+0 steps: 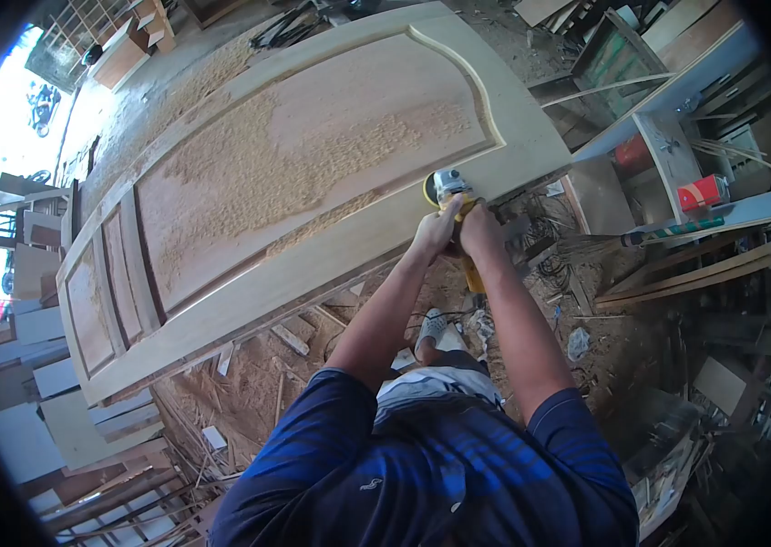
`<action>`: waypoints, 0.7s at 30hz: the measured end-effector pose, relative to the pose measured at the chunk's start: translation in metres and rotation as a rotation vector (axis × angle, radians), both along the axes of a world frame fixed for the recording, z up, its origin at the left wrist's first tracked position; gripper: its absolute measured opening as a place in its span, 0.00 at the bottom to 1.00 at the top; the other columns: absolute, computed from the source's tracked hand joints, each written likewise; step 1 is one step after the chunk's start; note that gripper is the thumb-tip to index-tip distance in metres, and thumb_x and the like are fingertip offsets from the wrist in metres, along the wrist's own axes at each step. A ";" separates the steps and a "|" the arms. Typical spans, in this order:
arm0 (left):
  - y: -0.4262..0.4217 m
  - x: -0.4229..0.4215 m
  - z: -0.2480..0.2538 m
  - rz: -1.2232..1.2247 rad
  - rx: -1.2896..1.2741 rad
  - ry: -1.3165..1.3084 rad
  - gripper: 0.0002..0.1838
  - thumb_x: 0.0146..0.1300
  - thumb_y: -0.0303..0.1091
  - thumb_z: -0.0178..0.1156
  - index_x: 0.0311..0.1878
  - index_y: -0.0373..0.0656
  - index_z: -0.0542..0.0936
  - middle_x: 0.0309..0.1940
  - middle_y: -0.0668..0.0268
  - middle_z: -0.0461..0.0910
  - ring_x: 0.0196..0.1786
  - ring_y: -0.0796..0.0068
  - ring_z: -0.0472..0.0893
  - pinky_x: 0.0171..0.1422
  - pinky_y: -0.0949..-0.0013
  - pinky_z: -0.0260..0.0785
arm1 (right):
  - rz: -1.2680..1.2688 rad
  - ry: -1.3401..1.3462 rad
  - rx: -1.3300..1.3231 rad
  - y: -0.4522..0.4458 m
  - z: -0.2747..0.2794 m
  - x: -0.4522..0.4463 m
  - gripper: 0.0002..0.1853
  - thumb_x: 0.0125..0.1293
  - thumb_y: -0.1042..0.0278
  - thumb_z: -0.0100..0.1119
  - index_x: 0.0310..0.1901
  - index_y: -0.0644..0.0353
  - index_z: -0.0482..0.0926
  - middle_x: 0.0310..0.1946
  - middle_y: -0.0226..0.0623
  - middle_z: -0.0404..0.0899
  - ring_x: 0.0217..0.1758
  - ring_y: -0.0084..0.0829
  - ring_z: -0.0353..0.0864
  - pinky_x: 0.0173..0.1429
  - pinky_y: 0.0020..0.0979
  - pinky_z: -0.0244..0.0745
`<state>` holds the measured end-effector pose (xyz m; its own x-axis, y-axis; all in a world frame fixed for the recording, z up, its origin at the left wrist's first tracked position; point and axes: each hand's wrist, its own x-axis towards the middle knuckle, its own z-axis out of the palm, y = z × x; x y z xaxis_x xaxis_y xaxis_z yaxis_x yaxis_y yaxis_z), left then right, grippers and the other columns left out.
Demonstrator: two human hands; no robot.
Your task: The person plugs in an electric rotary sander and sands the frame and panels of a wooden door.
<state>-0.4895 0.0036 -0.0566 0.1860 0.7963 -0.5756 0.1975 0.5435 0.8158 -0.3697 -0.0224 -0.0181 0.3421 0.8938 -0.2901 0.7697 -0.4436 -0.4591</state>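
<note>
A yellow angle grinder (472,273) with a silver head and a yellow-rimmed disc is held over the near edge of a large wooden door panel (531,137). My left hand (436,230) is closed on the front of the grinder, close behind its head. Just to the right, my right hand (479,228) wraps round the grinder's body. The disc is at the door's flat border, beside the curved moulding; whether it touches the wood cannot be made out. Sawdust (313,169) lies thick over the recessed panel.
Wood scraps (290,339) and shavings cover the floor around my feet. At the right are shelves with a red box (703,192) and a broom (645,239). Boards (25,438) are stacked at the left. A cable coil (545,242) lies near the door's edge.
</note>
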 end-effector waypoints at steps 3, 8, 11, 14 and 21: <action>-0.026 -0.061 -0.002 0.057 0.041 0.018 0.53 0.70 0.79 0.55 0.55 0.24 0.87 0.44 0.46 0.88 0.47 0.60 0.89 0.48 0.60 0.81 | 0.036 0.003 -0.040 -0.020 0.015 -0.061 0.21 0.77 0.59 0.54 0.59 0.70 0.78 0.53 0.66 0.87 0.60 0.61 0.87 0.65 0.56 0.81; -0.067 -0.173 -0.004 0.188 -0.009 -0.078 0.49 0.72 0.77 0.56 0.53 0.27 0.88 0.43 0.53 0.88 0.44 0.66 0.87 0.48 0.64 0.78 | 0.141 0.040 -0.041 -0.049 0.023 -0.175 0.22 0.79 0.58 0.50 0.61 0.69 0.74 0.54 0.65 0.87 0.60 0.62 0.87 0.65 0.58 0.81; -0.087 -0.245 -0.016 0.275 -0.031 -0.116 0.48 0.73 0.74 0.57 0.53 0.25 0.87 0.41 0.54 0.88 0.41 0.70 0.86 0.46 0.66 0.78 | 0.220 0.040 -0.031 -0.065 0.029 -0.242 0.23 0.79 0.56 0.51 0.62 0.69 0.74 0.53 0.64 0.87 0.60 0.63 0.87 0.65 0.57 0.81; -0.114 -0.304 0.001 0.357 -0.034 -0.229 0.48 0.73 0.74 0.58 0.54 0.23 0.86 0.41 0.54 0.88 0.38 0.69 0.86 0.43 0.66 0.80 | 0.287 0.081 -0.035 -0.079 0.034 -0.304 0.24 0.79 0.55 0.51 0.62 0.69 0.74 0.53 0.64 0.87 0.60 0.63 0.87 0.65 0.57 0.81; -0.166 -0.404 0.001 0.497 0.009 -0.289 0.44 0.77 0.71 0.55 0.61 0.30 0.85 0.48 0.52 0.89 0.44 0.66 0.91 0.44 0.65 0.86 | 0.399 0.093 -0.002 -0.115 0.027 -0.408 0.22 0.78 0.56 0.52 0.60 0.69 0.75 0.49 0.62 0.89 0.52 0.58 0.92 0.59 0.53 0.86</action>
<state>-0.8937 -0.1622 -0.0558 -0.0631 0.8331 -0.5496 -0.3117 0.5067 0.8038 -0.7775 -0.1370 0.0088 -0.0589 0.9506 -0.3049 0.8367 -0.1196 -0.5344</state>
